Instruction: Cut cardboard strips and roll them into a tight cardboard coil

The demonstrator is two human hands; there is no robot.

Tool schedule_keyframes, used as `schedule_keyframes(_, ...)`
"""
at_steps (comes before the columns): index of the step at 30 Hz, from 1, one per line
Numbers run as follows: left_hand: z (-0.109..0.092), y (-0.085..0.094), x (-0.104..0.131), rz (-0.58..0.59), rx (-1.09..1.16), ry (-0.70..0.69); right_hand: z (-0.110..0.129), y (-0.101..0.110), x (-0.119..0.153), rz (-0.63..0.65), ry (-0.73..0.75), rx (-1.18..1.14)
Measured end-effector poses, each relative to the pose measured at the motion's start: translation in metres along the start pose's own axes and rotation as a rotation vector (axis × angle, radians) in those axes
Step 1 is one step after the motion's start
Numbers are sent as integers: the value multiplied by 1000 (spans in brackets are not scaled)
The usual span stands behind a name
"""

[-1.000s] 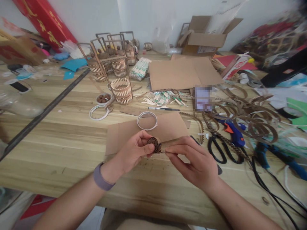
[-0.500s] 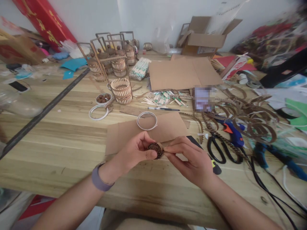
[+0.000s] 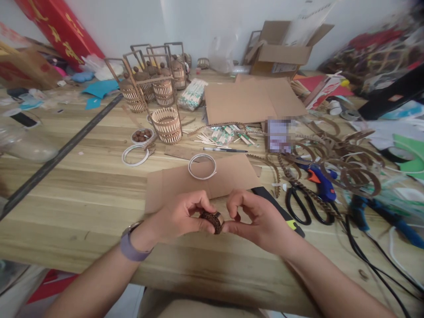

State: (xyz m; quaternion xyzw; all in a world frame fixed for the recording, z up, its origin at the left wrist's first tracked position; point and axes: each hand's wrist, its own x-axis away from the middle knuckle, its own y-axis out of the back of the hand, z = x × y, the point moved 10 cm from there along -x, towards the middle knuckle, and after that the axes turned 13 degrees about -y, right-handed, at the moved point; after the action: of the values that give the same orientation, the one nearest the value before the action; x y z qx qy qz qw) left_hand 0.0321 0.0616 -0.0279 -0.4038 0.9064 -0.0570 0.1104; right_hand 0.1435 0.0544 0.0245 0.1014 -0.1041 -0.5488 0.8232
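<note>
My left hand (image 3: 180,216) pinches a small coil of brown corrugated cardboard strip (image 3: 216,221) between thumb and fingers, just above the table near its front edge. The coil is tilted so its smooth outer band shows on the right. My right hand (image 3: 263,225) has its thumb tip against that band, while the curled forefinger is lifted apart from the thumb. Beyond the hands, a white ring of tape (image 3: 202,167) lies on a flat piece of cardboard (image 3: 232,174).
Small slatted baskets (image 3: 166,126) with tall handles stand at the back left. To the right lie black-handled scissors (image 3: 298,207), a blue glue gun (image 3: 323,183), cables and tangled cardboard strips (image 3: 359,176). A black-and-yellow tool (image 3: 291,223) lies beside my right hand.
The coil has come slightly nearer and tipped, showing more of its outer side. My right forefinger has lifted off the coil, where finger and thumb pinched the strip before.
</note>
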Motion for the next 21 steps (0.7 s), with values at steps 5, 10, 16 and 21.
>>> schedule_keyframes(5,-2,2,-4,-44,22,7,-7,3,-5,-9,-49,-57)
schedule_keyframes(10,-3,-18,-9,-2,211,46,10,5,-2,-74,187,66)
schedule_keyframes(16,6,-28,-5,17,217,158,12,0,1,-103,227,53)
schedule_keyframes(21,6,-36,-5,94,315,206,20,1,4,-126,270,121)
